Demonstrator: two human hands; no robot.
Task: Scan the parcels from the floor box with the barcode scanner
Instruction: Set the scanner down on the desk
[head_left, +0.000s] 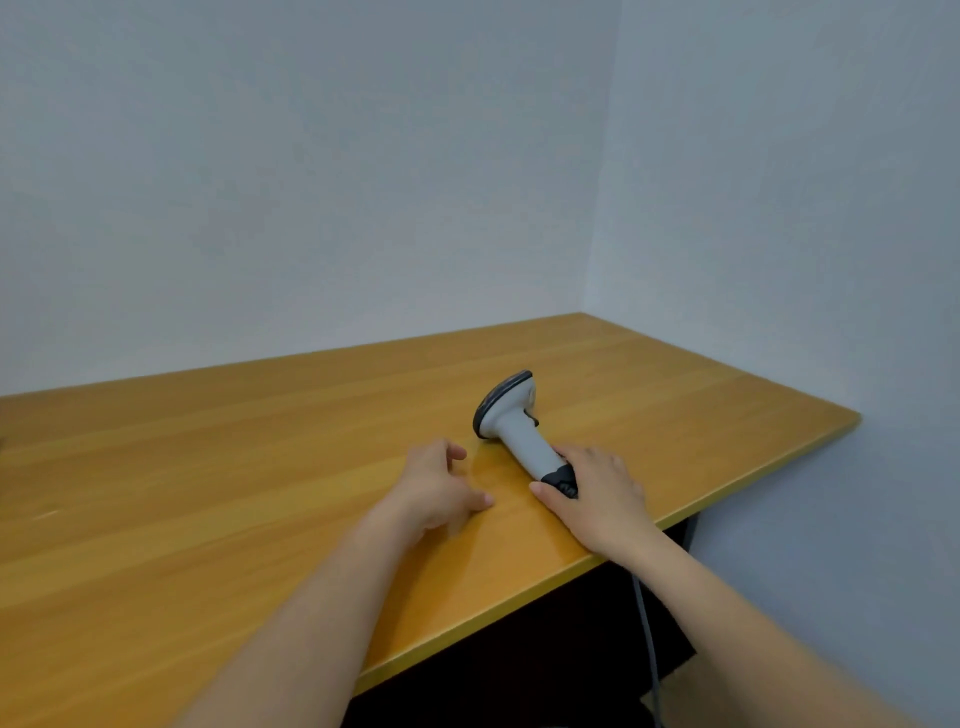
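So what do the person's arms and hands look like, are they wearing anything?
Nothing is worn that shows. The left hand and right hand are bare, with no gloves, rings or watch in sight. Both forearms are bare too, no sleeves reaching into view.

Wooden table (260, 467) set into corner; pale walls (311, 182) behind and right.

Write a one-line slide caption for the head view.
Right hand on the grey barcode scanner lying on a wooden table; left hand rests beside it.
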